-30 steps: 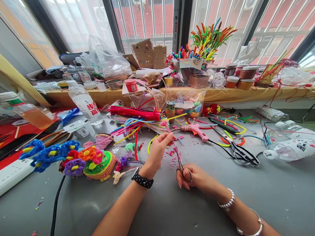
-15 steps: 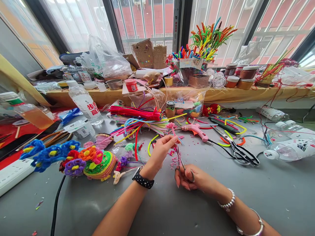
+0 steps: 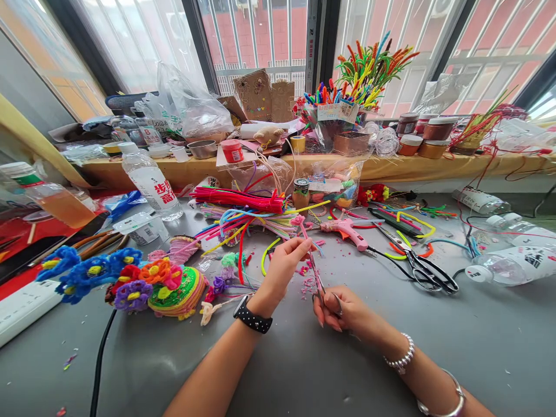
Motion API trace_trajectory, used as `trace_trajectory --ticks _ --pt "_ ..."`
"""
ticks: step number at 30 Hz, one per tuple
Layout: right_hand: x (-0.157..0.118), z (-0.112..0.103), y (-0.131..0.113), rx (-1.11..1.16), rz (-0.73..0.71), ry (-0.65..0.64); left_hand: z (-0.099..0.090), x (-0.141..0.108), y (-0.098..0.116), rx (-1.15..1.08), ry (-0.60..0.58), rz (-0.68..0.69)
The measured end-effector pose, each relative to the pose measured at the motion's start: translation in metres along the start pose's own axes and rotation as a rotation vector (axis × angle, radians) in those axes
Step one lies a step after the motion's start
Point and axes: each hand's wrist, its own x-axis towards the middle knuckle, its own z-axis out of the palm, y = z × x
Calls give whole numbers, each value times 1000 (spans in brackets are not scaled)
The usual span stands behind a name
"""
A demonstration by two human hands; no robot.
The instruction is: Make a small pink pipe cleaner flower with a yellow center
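Observation:
My left hand (image 3: 284, 269), wearing a black dotted watch band, pinches a pink pipe-cleaner piece (image 3: 299, 222) between thumb and fingertips. Its fuzzy pink end sticks up beyond the fingers. In my right hand (image 3: 345, 313) is a small pair of scissors (image 3: 318, 285), thumb and fingers in the handle rings. The blades point up toward the left fingertips, close beside the pink strand; whether they touch it I cannot tell. Pink fluff clippings (image 3: 307, 285) lie on the grey table under the blades.
Ahead lie a pipe-cleaner bundle (image 3: 238, 200), a pink glue gun (image 3: 350, 231) and large scissors (image 3: 417, 263). Fuzzy flowers (image 3: 134, 294) sit at left, beside a white power strip (image 3: 26, 310). Water bottles (image 3: 516, 263) lie at right; another bottle (image 3: 152, 184) stands at back left.
The scissors' handle rings have come closer together as my right fingers closed. My right hand has shifted slightly right. My left hand stays almost in place.

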Motion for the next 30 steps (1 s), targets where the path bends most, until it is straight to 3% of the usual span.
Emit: trace_trajectory --ticks 8,19,30 --pt "2 -2 5 -34 -65 61 -1 0 -1 -35 15 12" --pt "2 0 -1 -51 -8 107 -1 0 1 -86 73 19" --pt "0 -3 -7 -3 -44 334 0 -1 1 15 59 48"
